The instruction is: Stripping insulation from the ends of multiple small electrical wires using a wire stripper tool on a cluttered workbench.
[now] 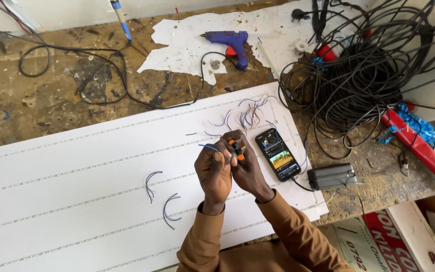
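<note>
Two hands meet over the right part of a white panel that lies across a stained workbench. The left hand pinches a short blue wire between thumb and fingers; the wire's free end sticks out to the left. The right hand is closed around a small orange-handled tool, held up against the wire's near end, right where the fingertips of both hands touch. Both sleeves are brown.

Just right of the hands a phone lies on the panel with its screen lit. A cable runs from its near end to a grey box resting on the bench to the right. Just beyond the hands, loose blue wire bits are scattered on the panel. Two curved wire pieces lie on the panel to the left, well apart from the hands.

At the far side of the bench a blue glue gun rests on torn white paper, its black cord looping to the left. A big tangle of black cable fills the far right corner. A red bar slants along the right edge, with blue ribbon on it. A cardboard box stands below the bench at near right.
</note>
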